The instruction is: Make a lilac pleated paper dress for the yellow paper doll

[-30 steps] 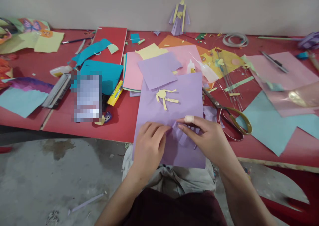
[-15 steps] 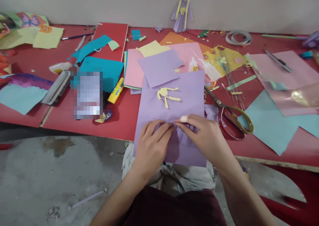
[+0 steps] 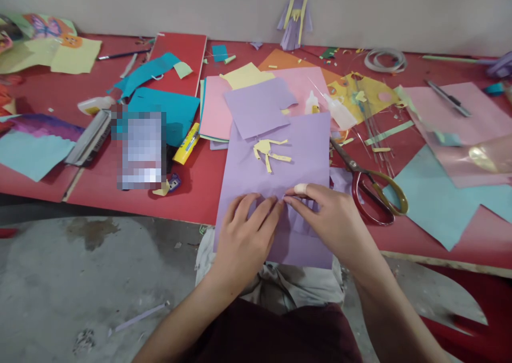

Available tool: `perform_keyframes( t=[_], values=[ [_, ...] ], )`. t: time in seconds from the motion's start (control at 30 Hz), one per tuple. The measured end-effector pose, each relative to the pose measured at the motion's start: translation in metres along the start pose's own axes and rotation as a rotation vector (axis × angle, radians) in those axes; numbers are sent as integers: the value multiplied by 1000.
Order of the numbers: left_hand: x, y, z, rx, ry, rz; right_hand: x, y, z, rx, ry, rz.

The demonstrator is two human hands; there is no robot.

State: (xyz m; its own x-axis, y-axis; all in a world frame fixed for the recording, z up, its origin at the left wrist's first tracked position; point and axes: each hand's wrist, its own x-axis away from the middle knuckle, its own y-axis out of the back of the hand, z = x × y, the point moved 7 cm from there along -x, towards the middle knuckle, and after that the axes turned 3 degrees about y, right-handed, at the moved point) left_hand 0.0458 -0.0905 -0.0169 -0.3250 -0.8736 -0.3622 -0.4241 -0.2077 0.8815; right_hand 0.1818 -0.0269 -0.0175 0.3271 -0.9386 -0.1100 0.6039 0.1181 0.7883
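A large purple paper sheet (image 3: 276,179) lies over the table's front edge and reaches above my lap. On it, a small folded purple paper piece (image 3: 303,222) shows partly under my hands. My right hand (image 3: 324,208), with a pale wrap on one finger, pinches this piece's edge between thumb and forefinger. My left hand (image 3: 250,227) has its fingers bent down, their tips holding the paper close to the right fingertips; the exact hold is hidden. Farther up the sheet lies a yellow paper figure (image 3: 266,148) with thin limbs.
Large scissors (image 3: 362,174) lie right of the sheet. A glue stick (image 3: 186,144), a knife box (image 3: 90,139) and a blurred-out rectangle (image 3: 142,150) are at left. Glue bottles (image 3: 340,111) stand behind. A purple-dressed paper doll (image 3: 295,22) leans on the wall.
The left fingers have shifted slightly right, nearer the right hand's pinch, which has also moved slightly. The yellow figure stays on the sheet.
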Motion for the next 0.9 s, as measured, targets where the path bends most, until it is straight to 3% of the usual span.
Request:
perform_keyframes(
  t=[0.23,0.57,0.77,0.9],
  values=[
    [1,0,-1,-45,-4,-37,0,-1,6,-17,60,4],
    [-3,-1,6,34,66,-21,-2,2,3,-66,-9,29],
    [-1,-5,1,-13,6,25,-3,2,1,-105,-35,32],
    [4,0,0,20,-5,-38,-4,0,4,-56,3,34]
  ],
)
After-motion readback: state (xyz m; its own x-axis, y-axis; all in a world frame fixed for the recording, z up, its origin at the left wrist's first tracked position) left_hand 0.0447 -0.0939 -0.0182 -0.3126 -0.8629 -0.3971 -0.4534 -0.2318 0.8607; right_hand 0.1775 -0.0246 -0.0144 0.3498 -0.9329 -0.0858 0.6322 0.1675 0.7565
